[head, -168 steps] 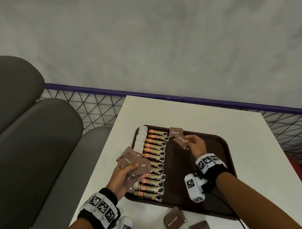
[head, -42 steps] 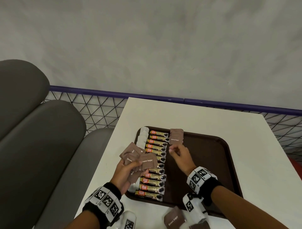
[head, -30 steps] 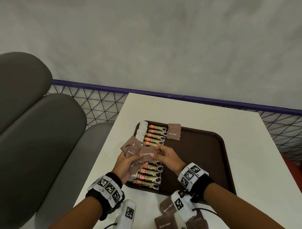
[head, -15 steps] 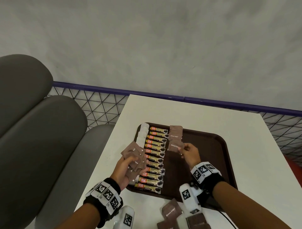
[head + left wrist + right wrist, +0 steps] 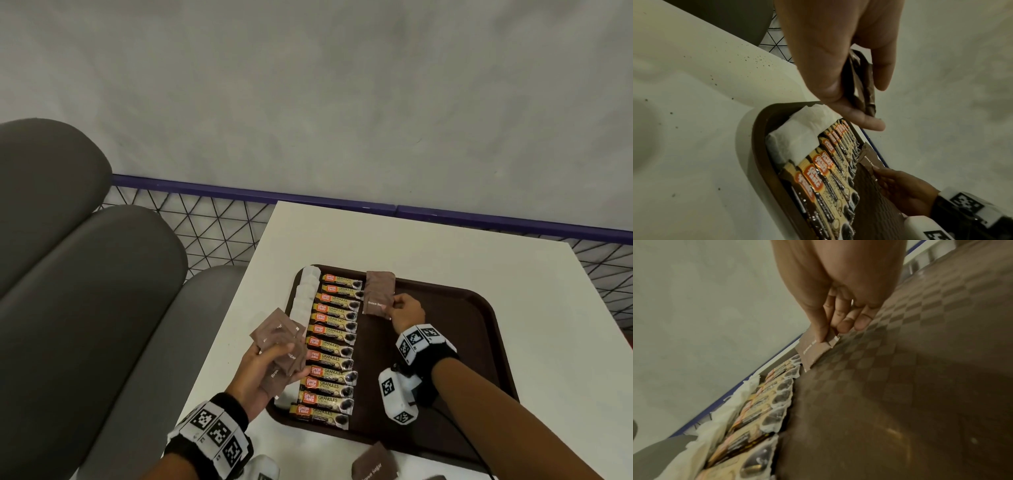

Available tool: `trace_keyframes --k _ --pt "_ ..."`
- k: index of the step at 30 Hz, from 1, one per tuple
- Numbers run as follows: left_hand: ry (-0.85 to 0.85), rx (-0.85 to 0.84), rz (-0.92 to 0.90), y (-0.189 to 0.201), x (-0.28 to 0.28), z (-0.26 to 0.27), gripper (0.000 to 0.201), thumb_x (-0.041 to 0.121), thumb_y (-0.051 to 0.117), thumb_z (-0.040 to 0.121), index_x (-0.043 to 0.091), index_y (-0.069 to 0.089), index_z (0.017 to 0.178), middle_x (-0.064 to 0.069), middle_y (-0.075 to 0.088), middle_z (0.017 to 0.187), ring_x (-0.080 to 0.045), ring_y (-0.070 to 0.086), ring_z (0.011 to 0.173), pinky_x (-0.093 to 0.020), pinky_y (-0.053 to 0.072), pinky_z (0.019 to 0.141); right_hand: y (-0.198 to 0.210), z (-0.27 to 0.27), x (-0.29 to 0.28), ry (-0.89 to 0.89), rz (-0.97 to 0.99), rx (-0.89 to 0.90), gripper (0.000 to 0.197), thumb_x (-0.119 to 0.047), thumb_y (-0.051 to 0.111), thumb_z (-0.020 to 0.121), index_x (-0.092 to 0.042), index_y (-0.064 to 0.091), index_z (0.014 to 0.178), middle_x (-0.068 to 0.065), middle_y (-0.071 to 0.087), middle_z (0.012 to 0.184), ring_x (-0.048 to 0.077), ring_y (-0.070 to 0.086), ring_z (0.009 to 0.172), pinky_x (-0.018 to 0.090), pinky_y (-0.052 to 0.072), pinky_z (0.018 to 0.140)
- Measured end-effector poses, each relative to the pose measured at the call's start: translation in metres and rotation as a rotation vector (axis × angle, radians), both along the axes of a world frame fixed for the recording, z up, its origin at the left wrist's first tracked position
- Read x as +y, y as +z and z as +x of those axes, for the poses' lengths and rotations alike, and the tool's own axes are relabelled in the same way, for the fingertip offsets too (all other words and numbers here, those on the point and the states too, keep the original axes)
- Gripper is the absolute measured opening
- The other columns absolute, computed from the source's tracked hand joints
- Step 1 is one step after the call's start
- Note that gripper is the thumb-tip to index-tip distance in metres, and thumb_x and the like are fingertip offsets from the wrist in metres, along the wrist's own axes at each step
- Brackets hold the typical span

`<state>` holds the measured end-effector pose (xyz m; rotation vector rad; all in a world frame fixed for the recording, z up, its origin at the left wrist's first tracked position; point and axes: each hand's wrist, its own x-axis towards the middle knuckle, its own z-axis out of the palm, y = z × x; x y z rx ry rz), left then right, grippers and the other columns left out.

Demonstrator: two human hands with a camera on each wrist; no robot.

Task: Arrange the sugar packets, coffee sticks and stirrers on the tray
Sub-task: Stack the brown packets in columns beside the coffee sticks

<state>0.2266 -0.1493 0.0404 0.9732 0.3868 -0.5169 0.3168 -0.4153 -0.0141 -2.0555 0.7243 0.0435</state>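
A dark brown tray point(image 5: 479, 346) lies on the white table. Along its left side run white paper-wrapped stirrers point(image 5: 306, 294) and a column of several coffee sticks point(image 5: 334, 346). One brown sugar packet point(image 5: 380, 282) lies at the tray's far end beside the sticks. My right hand point(image 5: 404, 310) pinches a second brown sugar packet point(image 5: 376, 306) point(image 5: 813, 349) just below it, low over the tray. My left hand point(image 5: 265, 373) grips a fanned bunch of brown sugar packets point(image 5: 281, 346) point(image 5: 861, 81) above the tray's left edge.
More brown sugar packets point(image 5: 375, 464) lie on the table in front of the tray. A grey padded seat point(image 5: 85, 291) stands to the left. A wire mesh fence with a purple rail point(image 5: 239, 192) runs behind the table. The tray's right half point(image 5: 462, 342) is bare.
My right hand went to the left hand's bunch, took one sugar packet, and carried it forward to just below the packet lying on the tray. The left hand stayed put.
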Motion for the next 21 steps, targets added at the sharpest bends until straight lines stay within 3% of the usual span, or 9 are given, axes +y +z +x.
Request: trace_keyframes --k 3,5,7,9,12,18,21 --pt "-0.009 0.024 -0.057 0.0 0.002 0.002 0.038 0.004 0.052 0.083 0.0 0.053 0.12 -0.03 0.062 0.109 -0.036 0.063 0.095 -0.043 0.059 0.071 -0.005 0.004 0.0 0.013 -0.023 0.03 0.016 -0.008 0.066 0.082 -0.003 0.061 0.097 0.011 0.057 0.089 0.023 0.05 0.078 0.026 0.038 0.07" --pt "-0.019 0.022 -0.072 0.0 0.002 0.003 0.035 0.004 0.046 0.086 0.0 0.053 0.12 -0.026 0.065 0.104 -0.036 0.063 0.096 -0.045 0.058 0.075 -0.01 0.007 -0.001 0.0 -0.037 0.041 0.01 -0.013 0.067 0.08 -0.016 0.058 0.081 0.015 0.06 0.098 0.024 0.051 0.076 0.029 0.042 0.073" --pt "-0.015 0.021 -0.06 -0.002 0.001 0.004 0.034 0.001 0.044 0.087 0.001 0.053 0.12 -0.026 0.064 0.109 -0.039 0.061 0.103 -0.047 0.055 0.079 -0.014 0.009 -0.001 -0.015 -0.061 0.044 0.018 -0.017 0.067 0.081 -0.022 0.051 0.074 0.019 0.058 0.107 0.022 0.047 0.075 0.032 0.043 0.077" --pt "-0.009 0.023 -0.036 -0.002 0.0 0.005 0.034 -0.003 0.044 0.088 0.003 0.054 0.12 -0.026 0.062 0.115 -0.042 0.059 0.109 -0.049 0.054 0.08 -0.016 0.01 -0.001 -0.022 -0.072 0.046 0.013 -0.017 0.065 0.083 -0.018 0.052 0.081 0.019 0.058 0.108 0.022 0.043 0.083 0.032 0.039 0.08" --pt "-0.004 0.02 -0.016 -0.003 0.0 0.006 0.032 -0.007 0.046 0.088 0.006 0.058 0.115 -0.024 0.064 0.112 -0.04 0.061 0.103 -0.048 0.056 0.076 -0.013 0.01 0.001 -0.012 -0.092 0.032 0.01 -0.016 0.064 0.084 -0.012 0.056 0.089 0.021 0.059 0.106 0.03 0.041 0.11 0.034 0.04 0.086" --pt "-0.021 -0.022 0.019 -0.001 -0.002 0.005 0.031 -0.006 0.053 0.086 0.01 0.059 0.111 -0.017 0.071 0.102 -0.031 0.068 0.091 -0.039 0.06 0.068 -0.013 0.01 0.001 -0.022 -0.091 0.004 0.014 -0.015 0.065 0.083 -0.014 0.051 0.083 0.012 0.058 0.086 0.03 0.04 0.113 0.035 0.04 0.088" --pt "-0.023 -0.04 0.044 -0.002 -0.002 0.003 0.032 -0.005 0.055 0.085 0.01 0.059 0.112 -0.016 0.071 0.101 -0.028 0.07 0.088 -0.039 0.058 0.07 -0.013 0.008 0.001 -0.033 -0.089 -0.009 0.018 -0.018 0.067 0.082 -0.009 0.054 0.091 0.016 0.061 0.094 0.031 0.042 0.11 0.035 0.04 0.086"
